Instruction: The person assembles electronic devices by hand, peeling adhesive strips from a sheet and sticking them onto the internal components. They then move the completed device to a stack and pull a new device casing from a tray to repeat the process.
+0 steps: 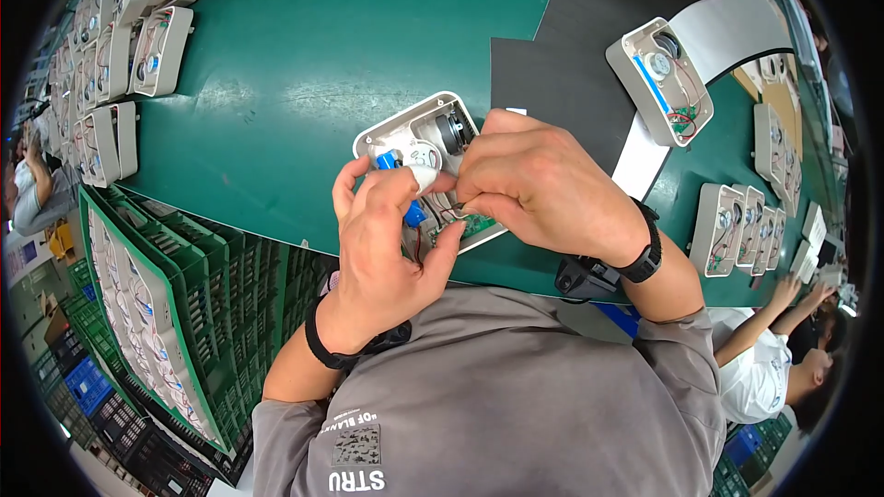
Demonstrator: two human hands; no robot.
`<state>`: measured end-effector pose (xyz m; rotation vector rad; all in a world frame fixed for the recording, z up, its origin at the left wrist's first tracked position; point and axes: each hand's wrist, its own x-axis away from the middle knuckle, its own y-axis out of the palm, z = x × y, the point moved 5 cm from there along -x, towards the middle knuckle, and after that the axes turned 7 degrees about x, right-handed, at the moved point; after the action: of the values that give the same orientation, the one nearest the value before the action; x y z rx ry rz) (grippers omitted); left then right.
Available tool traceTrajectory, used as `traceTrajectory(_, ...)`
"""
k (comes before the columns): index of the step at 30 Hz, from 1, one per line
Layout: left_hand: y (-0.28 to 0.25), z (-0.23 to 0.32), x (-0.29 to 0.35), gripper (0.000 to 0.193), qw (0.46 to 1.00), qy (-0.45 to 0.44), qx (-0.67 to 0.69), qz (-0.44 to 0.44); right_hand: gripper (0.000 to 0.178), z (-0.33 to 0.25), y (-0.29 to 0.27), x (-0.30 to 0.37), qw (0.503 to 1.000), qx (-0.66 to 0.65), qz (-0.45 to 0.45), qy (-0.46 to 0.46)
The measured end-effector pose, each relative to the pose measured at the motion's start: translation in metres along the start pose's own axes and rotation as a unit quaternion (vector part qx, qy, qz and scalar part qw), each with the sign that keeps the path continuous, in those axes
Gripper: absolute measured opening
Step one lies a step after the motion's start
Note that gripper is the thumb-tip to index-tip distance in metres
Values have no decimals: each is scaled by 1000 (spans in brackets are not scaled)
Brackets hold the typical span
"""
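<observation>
The off-white speaker housing (402, 118) lies open on the green table (276, 46), black driver (451, 132) and circuit board (477, 224) apparently in, wiring unfinished, right hand (543, 186) pinching thin wires (450, 213), left hand's (379, 235) curled grip unclear.

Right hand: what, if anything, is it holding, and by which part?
The right hand seems to pinch thin wires near the green circuit board; which part is hidden.

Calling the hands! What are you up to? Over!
Left hand over the open cream housing. Right hand at thin wires inside, exact grip hidden. Black speaker and green board showing. Hands cover part of the inside.
</observation>
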<state>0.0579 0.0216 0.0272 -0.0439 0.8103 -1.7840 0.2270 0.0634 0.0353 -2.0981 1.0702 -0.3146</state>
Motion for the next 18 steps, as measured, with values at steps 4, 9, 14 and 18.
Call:
traceTrajectory(4, -2, 1, -2, 70, 999, 25, -26, -12, 13, -1, 2, 1, 1000, 9, 10, 4)
traceTrajectory(9, -4, 7, -1, 63, 992, 94, -83, -21, 14, -3, 2, 2, 999, -3, 47, 6)
traceTrajectory(14, -6, 2, 7, 56, 997, 64, -44, 4, 15, -4, 5, 2, 998, 11, 68, 2)
traceTrajectory(18, -9, 2, 5, 54, 997, 58, -43, 23, 16, -6, 7, 0, 997, 38, 67, 1)
